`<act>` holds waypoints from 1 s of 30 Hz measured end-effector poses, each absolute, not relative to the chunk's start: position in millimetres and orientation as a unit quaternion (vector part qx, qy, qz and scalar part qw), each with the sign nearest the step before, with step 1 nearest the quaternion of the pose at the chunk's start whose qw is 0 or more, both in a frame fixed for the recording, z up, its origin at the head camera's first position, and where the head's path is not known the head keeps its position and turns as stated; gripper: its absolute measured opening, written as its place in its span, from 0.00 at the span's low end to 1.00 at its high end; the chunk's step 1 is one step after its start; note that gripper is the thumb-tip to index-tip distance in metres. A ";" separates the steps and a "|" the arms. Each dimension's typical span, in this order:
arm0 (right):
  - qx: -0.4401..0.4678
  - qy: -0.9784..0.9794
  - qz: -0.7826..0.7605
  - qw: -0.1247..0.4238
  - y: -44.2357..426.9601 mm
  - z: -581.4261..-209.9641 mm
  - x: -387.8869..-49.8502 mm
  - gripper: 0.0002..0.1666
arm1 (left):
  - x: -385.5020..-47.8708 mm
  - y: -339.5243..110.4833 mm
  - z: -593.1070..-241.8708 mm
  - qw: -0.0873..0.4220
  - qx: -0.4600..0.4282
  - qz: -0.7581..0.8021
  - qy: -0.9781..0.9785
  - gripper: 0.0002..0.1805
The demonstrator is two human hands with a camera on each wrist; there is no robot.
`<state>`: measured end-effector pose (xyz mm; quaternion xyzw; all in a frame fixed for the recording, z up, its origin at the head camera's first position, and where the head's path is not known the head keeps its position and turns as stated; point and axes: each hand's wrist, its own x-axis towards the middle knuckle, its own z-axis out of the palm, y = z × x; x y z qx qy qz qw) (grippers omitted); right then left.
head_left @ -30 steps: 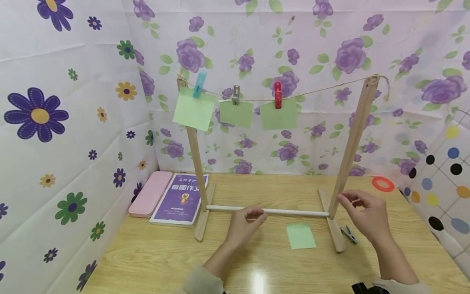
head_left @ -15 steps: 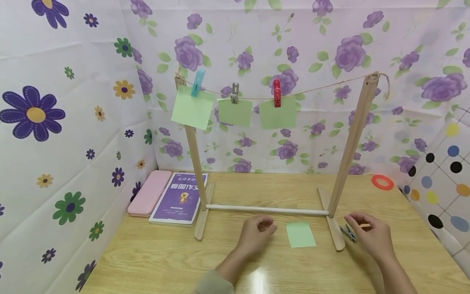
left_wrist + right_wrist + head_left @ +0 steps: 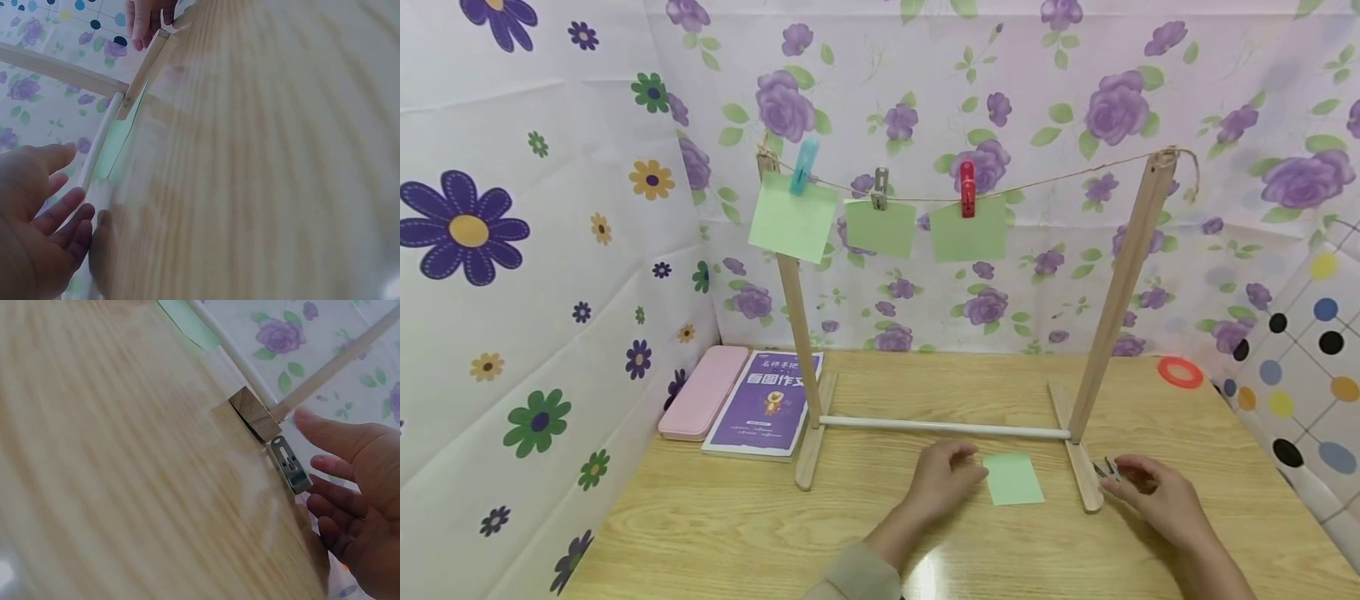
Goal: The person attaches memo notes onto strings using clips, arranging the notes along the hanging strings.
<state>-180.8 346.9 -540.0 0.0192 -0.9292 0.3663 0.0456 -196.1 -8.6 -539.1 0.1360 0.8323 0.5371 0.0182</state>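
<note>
A pale green sticky note (image 3: 1014,480) lies on the table, just right of my left hand (image 3: 942,483). In the left wrist view the fingers of my left hand (image 3: 47,219) are loosely bent, with nothing between them and the thumb. My right hand (image 3: 1165,498) is low at the right foot of the wooden stand (image 3: 1084,479). Beside that foot lies a metal clip (image 3: 289,464). In the right wrist view the thumb of my right hand (image 3: 369,494) is apart from the clip; the fingertips are close, and I cannot tell whether they touch it.
Three green notes hang from the stand's string (image 3: 1067,177), under a blue clip (image 3: 803,167), a metal clip (image 3: 880,188) and a red clip (image 3: 967,188). A white rod (image 3: 940,427) joins the feet. Left are a pink case (image 3: 706,392) and purple book (image 3: 763,404); right, an orange ring (image 3: 1180,372).
My left hand has moved right and down to the loose sticky note. My right hand has come down from the stand's right post to the metal clip on the table.
</note>
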 end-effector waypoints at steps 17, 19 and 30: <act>0.039 -0.927 0.373 0.024 355.6 -545.7 -179.1 0.34 | -204.6 6.4 -539.0 0.016 0.156 0.361 0.919 0.30; 0.035 -0.930 0.366 0.017 355.9 -544.4 -180.5 0.34 | -205.0 4.4 -538.4 0.026 0.163 0.370 0.914 0.29; 0.058 -0.959 0.275 0.042 357.6 -538.1 -193.4 0.17 | -209.7 -2.5 -544.1 0.040 0.177 0.399 0.899 0.21</act>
